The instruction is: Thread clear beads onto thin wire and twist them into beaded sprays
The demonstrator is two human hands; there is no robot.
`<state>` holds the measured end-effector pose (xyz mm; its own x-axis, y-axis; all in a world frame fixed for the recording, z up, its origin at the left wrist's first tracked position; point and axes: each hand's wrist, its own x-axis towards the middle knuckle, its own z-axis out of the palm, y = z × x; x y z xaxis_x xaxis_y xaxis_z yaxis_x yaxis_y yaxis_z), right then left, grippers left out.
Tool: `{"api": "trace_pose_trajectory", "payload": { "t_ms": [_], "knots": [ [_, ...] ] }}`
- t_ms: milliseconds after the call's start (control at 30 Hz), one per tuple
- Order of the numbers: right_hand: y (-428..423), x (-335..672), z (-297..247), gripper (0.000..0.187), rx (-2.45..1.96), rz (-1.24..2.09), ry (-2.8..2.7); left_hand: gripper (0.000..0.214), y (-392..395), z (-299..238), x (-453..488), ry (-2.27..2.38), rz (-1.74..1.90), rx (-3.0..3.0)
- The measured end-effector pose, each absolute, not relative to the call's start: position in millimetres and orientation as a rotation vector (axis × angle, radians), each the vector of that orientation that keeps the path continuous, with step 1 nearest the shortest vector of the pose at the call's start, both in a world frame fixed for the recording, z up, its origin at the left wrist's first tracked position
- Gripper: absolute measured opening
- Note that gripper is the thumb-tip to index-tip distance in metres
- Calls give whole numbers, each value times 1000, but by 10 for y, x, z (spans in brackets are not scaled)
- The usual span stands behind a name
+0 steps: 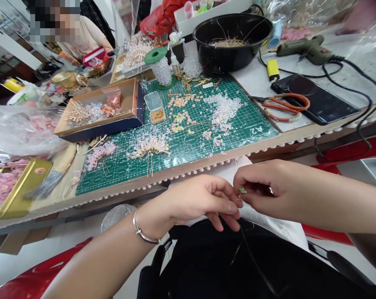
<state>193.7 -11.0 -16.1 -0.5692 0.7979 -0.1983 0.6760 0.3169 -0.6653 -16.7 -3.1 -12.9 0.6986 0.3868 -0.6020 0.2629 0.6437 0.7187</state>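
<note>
My left hand (206, 197), with a silver bangle at its wrist, is closed, thumb against fingers, on a thin wire (249, 248) that trails down over my dark-clad lap. Close beside it my right hand (265, 187) is closed too, pinching a small pale-green bead (242, 190) between thumb and forefinger. The fingertips of both hands nearly meet, just in front of the table edge. Beyond them on a green cutting mat (181, 155) lie a beaded hair comb (150, 146), a pink beaded piece (99, 155) and scattered clear beads (223, 109).
Orange-handled scissors (287, 106), a phone (318, 97) and a glue gun (312, 50) lie at right. Behind the mat stand a black basin (231, 45) and a bead spool (161, 68). A cardboard box (101, 110) sits left. Another person (82, 37) is at the back left.
</note>
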Motion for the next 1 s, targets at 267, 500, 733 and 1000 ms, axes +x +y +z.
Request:
{"api": "trace_pose_trajectory", "payload": {
  "t_ms": [267, 500, 733, 1000],
  "knots": [
    [-61, 1945, -126, 9, -1330, 1225, -2247, 18, -19, -45, -131, 921, 138, 1038],
    [-149, 1920, -300, 38, -1149, 1918, -992, 20, -110, -219, -23, 932, 860, 959],
    [-238, 1647, -311, 33, -1086, 1990, -763, 18, -194, -332, 45, 919, 908, 927],
    [-291, 1759, -277, 26, -1070, 2134, -695, 12, -286, -235, -40, 987, 816, 1140]
  ]
}}
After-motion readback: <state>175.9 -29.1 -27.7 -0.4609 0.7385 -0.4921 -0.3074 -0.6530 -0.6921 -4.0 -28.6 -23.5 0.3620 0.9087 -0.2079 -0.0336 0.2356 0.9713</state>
